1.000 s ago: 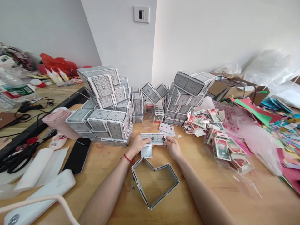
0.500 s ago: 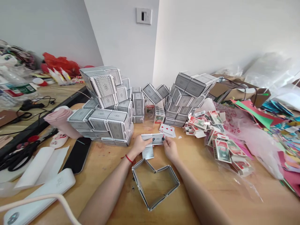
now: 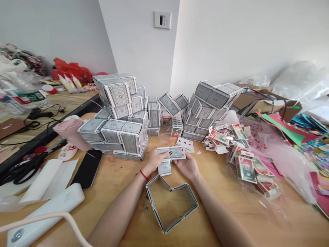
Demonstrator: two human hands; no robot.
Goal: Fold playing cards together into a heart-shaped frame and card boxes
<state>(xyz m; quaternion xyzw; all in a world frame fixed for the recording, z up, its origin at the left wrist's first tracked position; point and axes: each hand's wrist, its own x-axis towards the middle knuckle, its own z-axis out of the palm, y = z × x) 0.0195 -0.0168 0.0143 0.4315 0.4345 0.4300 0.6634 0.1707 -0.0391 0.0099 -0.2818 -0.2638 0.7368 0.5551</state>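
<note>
Playing cards (image 3: 176, 153) with grey patterned backs are held level between my two hands. My left hand (image 3: 155, 159) grips their left end, thumb on top. My right hand (image 3: 188, 166) supports the right end from beneath, its fingers mostly hidden under the cards. Another grey-backed card (image 3: 165, 168) sits just below, partly covered by the held ones. Nearer to me stands a heart-shaped frame of folded cards (image 3: 171, 208) on the wooden table. Face-up heart cards (image 3: 185, 144) lie beyond my right hand.
Stacks of folded-card blocks rise at left (image 3: 120, 133) and right (image 3: 205, 113). Card boxes (image 3: 246, 168) are heaped on the right beside a plastic bag (image 3: 282, 147). On the left lie a black phone (image 3: 86, 169), a white power bank (image 3: 48, 214) and scissors (image 3: 28, 169).
My right hand has turned from pinching the cards' right end to lying under it, and the heart marks on the edge now show more. The view has shifted slightly.
</note>
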